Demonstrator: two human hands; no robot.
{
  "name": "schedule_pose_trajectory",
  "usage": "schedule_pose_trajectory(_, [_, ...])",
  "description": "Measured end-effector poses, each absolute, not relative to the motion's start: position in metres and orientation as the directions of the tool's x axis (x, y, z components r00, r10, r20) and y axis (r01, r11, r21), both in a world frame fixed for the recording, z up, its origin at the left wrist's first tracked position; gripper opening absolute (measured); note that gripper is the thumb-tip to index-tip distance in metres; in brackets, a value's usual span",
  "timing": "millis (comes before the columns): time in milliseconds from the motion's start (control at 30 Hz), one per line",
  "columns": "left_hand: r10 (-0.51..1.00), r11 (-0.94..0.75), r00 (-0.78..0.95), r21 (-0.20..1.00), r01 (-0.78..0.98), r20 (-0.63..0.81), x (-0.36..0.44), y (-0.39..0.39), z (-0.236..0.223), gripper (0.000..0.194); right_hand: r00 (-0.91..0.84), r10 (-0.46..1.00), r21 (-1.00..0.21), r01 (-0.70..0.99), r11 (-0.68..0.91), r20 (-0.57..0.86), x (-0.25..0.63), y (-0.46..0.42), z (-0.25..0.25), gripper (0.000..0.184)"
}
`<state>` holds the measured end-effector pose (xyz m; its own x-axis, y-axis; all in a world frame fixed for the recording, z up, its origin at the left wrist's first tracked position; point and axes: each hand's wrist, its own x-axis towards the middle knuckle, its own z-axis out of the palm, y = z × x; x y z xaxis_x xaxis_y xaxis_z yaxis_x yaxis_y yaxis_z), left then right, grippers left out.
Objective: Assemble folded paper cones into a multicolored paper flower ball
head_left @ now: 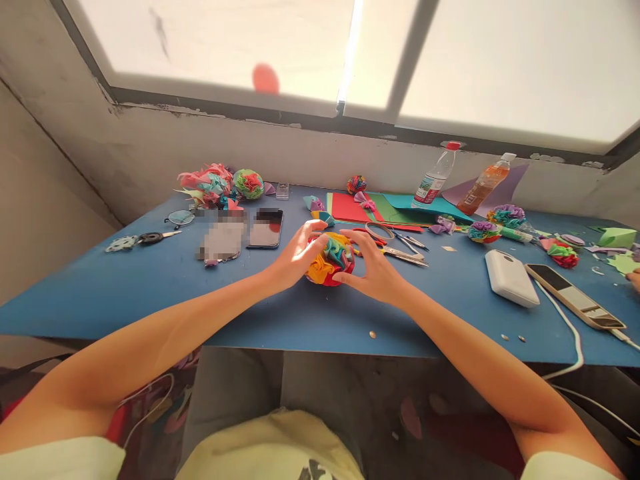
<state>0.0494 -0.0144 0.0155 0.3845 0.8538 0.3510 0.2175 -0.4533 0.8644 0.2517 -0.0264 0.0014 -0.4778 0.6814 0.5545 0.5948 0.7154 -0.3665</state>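
A ball of folded paper flowers (330, 261), yellow, red and teal, rests on the blue table near its front edge. My left hand (299, 253) curves around its left side, with thumb and fingers on the petals. From the right, my right hand (376, 268) holds it too, the thumb low on the front and the fingers arched over the top. The ball's underside is hidden. Just behind my right hand lie scissors (400, 255) with red and yellow handles and a roll of tape (380, 231). A teal paper piece (326, 218) sits behind the ball.
Coloured paper sheets (350, 208) lie at the back beside two bottles (434, 179). A black phone (266, 228) and glasses (180, 217) are left. To the right are a white power bank (511, 277), a cabled phone (575, 296), more paper flowers (484, 231) and another person's hand (634, 279).
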Motion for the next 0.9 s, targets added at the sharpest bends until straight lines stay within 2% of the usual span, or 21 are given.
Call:
schedule_pose_trajectory(133, [0.782, -0.523, 0.533, 0.805, 0.280, 0.322, 0.044, -0.010, 0.024, 0.040, -0.492, 0.585, -0.292, 0.548, 0.784, 0.645, 0.252, -0.026, 0.003, 0.041])
schedule_pose_trajectory(233, [0.801, -0.530, 0.496, 0.782, 0.327, 0.336, 0.044, -0.005, 0.024, 0.036, -0.473, 0.548, -0.289, 0.514, 0.807, 0.689, 0.252, -0.028, 0.004, 0.025])
schedule_pose_trajectory(333, [0.827, -0.505, 0.456, 0.791, 0.344, 0.329, 0.046, -0.003, 0.021, 0.034, -0.465, 0.534, -0.274, 0.516, 0.812, 0.707, 0.251, -0.029, 0.005, 0.020])
schedule_pose_trajectory(467, [0.839, -0.476, 0.440, 0.823, 0.311, 0.319, 0.050, -0.008, 0.019, 0.028, -0.530, 0.467, -0.146, 0.537, 0.831, 0.708, 0.250, -0.032, 0.005, 0.023])
schedule_pose_trajectory(567, [0.823, -0.474, 0.462, 0.847, 0.239, 0.330, 0.053, -0.013, 0.018, 0.031, -0.581, 0.431, -0.046, 0.560, 0.827, 0.691, 0.249, -0.034, 0.005, 0.029])
schedule_pose_trajectory(633, [0.792, -0.511, 0.483, 0.839, 0.189, 0.374, 0.054, -0.015, 0.017, 0.035, -0.602, 0.438, -0.027, 0.569, 0.822, 0.668, 0.250, -0.035, 0.005, 0.032])
schedule_pose_trajectory(800, [0.754, -0.577, 0.513, 0.787, 0.218, 0.410, 0.051, -0.015, 0.016, 0.035, -0.610, 0.481, -0.111, 0.543, 0.833, 0.630, 0.251, -0.033, 0.001, 0.040])
schedule_pose_trajectory(900, [0.761, -0.595, 0.495, 0.755, 0.275, 0.420, 0.051, -0.016, 0.016, 0.035, -0.579, 0.519, -0.220, 0.507, 0.833, 0.629, 0.251, -0.031, -0.002, 0.064])
